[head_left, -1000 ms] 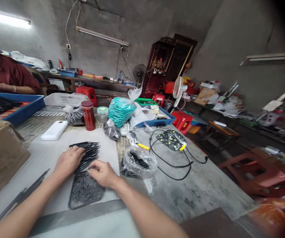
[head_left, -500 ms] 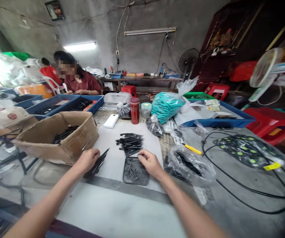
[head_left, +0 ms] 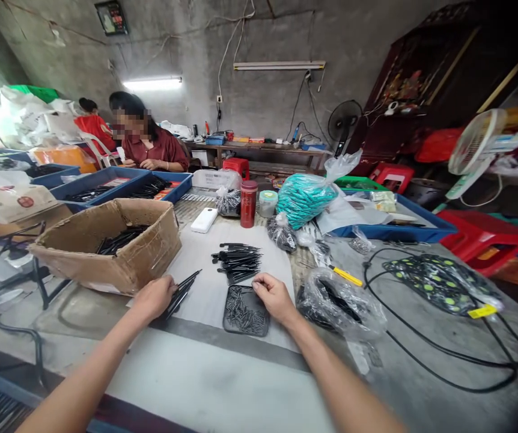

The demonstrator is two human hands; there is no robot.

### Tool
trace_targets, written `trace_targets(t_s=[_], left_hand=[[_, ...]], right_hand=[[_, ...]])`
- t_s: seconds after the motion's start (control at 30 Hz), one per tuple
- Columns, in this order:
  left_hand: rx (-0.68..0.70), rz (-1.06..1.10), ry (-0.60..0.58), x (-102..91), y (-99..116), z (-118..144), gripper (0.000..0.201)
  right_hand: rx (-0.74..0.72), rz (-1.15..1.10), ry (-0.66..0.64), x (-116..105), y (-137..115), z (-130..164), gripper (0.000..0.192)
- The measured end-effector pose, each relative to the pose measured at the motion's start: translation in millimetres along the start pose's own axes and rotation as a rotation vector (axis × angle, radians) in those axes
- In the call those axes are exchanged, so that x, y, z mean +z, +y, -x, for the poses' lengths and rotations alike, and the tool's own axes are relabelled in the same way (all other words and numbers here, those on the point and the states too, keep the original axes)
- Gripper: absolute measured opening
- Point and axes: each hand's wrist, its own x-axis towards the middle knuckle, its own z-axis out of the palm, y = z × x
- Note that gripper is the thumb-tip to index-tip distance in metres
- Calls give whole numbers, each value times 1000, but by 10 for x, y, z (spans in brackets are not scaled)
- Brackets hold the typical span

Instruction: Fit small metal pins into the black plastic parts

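Note:
My left hand point(head_left: 154, 297) is closed around a bundle of thin black sticks point(head_left: 182, 291) lying on the white sheet point(head_left: 205, 282), just in front of a cardboard box point(head_left: 106, 248) holding more black sticks. My right hand point(head_left: 274, 296) rests at the upper right edge of a small black tray point(head_left: 245, 311) full of short dark pins, fingers bent over the rim. A loose pile of black pen-like parts point(head_left: 237, 261) lies just beyond the tray.
A clear bag of black parts point(head_left: 342, 305) sits right of my right hand, with a yellow-handled tool point(head_left: 348, 276) and black cable point(head_left: 425, 343) beyond. A red flask point(head_left: 248, 204), white power bank point(head_left: 204, 220) and teal bag point(head_left: 306, 197) stand further back. A person in dark red point(head_left: 151, 149) works at blue trays point(head_left: 124, 187).
The view swung left, then steadied. My left hand left the central pile and took a bundle of black sticks at the left beside the box. My right hand stayed at the tray.

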Motion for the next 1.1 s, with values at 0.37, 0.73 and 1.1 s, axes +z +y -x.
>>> trace_targets(t_s=[0.37,0.73,1.1], left_hand=[[226,525,243,-4,547,93,25],[384,735,240,277,811,-61,29],[541,664,177,307,852,37,23]], right_hand=[[-153,678,-260,4,-202,1,13],[-196,1038,-470,81,-306,26,17],[-104,810,-329,-25,-219,-10,17]])
